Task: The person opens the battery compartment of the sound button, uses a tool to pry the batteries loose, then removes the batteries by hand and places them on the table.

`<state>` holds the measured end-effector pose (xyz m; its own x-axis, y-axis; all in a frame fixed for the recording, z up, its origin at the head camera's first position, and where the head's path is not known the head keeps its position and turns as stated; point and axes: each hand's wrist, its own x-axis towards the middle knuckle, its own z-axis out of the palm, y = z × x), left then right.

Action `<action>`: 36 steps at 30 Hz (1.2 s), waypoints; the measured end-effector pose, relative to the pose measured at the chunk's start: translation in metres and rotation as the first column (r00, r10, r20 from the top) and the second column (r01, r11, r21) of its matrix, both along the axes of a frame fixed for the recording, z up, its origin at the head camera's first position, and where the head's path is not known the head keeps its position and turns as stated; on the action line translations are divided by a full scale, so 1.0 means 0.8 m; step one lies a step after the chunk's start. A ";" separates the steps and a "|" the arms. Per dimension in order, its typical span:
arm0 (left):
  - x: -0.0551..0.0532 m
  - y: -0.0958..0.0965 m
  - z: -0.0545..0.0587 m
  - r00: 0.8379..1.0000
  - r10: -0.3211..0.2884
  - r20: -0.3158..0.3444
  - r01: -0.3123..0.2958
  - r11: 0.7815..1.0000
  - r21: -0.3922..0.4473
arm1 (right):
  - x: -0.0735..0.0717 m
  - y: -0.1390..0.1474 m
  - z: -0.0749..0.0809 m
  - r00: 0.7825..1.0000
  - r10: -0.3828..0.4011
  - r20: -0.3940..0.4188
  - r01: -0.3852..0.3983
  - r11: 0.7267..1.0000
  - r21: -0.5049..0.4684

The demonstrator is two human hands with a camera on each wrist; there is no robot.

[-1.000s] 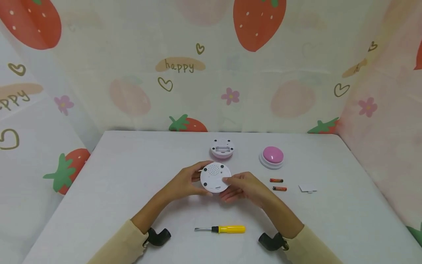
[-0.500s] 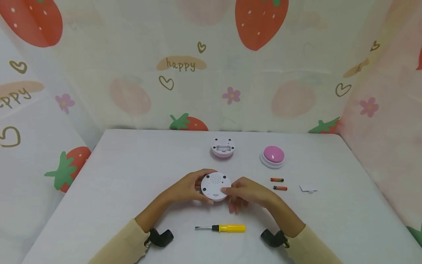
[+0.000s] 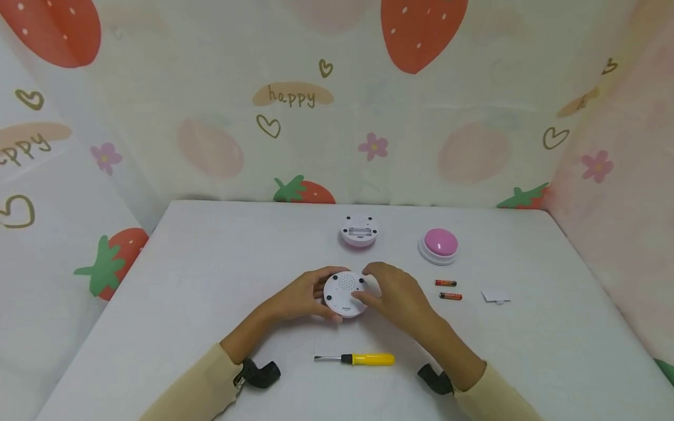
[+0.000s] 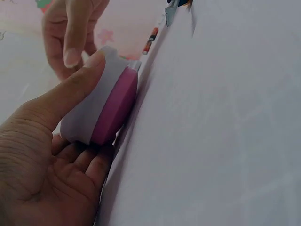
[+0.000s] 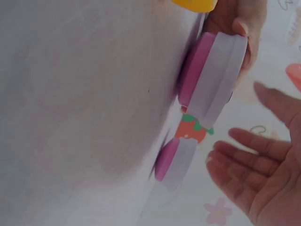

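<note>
A round white-and-pink push button (image 3: 344,295) is held upside down over the middle of the table, its speaker holes and dark feet facing up. My left hand (image 3: 301,299) grips its left side, thumb along the white rim (image 4: 96,94) and fingers underneath. The pink dome (image 5: 194,70) points down, on or very close to the cloth. My right hand (image 3: 399,297) hovers at the button's right side with thumb and fingers spread. In the right wrist view, a gap shows between this right hand (image 5: 268,165) and the button.
Behind stands another upturned push button (image 3: 359,241) with its battery compartment uncovered. A pink-topped button (image 3: 441,241) sits upright to the right. Two batteries (image 3: 450,296) and a small white cover (image 3: 496,296) lie nearer. A yellow-handled screwdriver (image 3: 371,359) lies in front.
The held button has come down slightly toward me. My right hand has let go of its edge, lifted, and spread its fingers. The left hand keeps its grip.
</note>
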<state>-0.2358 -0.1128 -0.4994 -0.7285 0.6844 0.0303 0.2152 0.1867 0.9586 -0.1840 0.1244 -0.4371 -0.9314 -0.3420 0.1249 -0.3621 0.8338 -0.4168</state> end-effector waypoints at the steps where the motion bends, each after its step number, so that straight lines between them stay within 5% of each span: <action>1: 0.000 0.000 0.000 1.000 -0.003 -0.003 0.003 1.000 -0.001 | 0.001 -0.001 0.001 1.000 0.026 -0.015 -0.026 0.999 0.018; 7: -0.001 0.000 -0.002 0.999 -0.030 -0.029 0.030 0.999 0.016 | 0.005 -0.005 -0.001 0.983 0.182 0.021 -0.183 0.975 0.130; 21: -0.001 0.000 -0.001 0.995 -0.040 -0.091 0.036 0.999 -0.037 | 0.010 -0.011 0.002 0.950 0.303 -0.070 -0.279 0.931 0.236; 27: -0.001 0.000 -0.004 0.997 -0.020 -0.068 0.018 0.999 -0.028 | 0.015 -0.016 0.002 0.917 0.390 -0.082 -0.338 0.870 0.360; 34: -0.001 0.000 -0.004 0.998 -0.024 -0.055 0.022 0.999 -0.033 | 0.023 -0.021 0.006 0.887 0.458 -0.060 -0.337 0.729 0.595; 36: 0.000 0.000 -0.002 0.999 -0.022 -0.045 0.020 0.999 -0.034 | 0.026 -0.023 0.005 0.878 0.473 -0.074 -0.330 0.711 0.620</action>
<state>-0.2362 -0.1126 -0.5011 -0.7123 0.7008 0.0392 0.2621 0.2138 0.9410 -0.1635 0.1061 -0.4327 -0.6616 -0.7485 -0.0454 -0.7377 0.6388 0.2186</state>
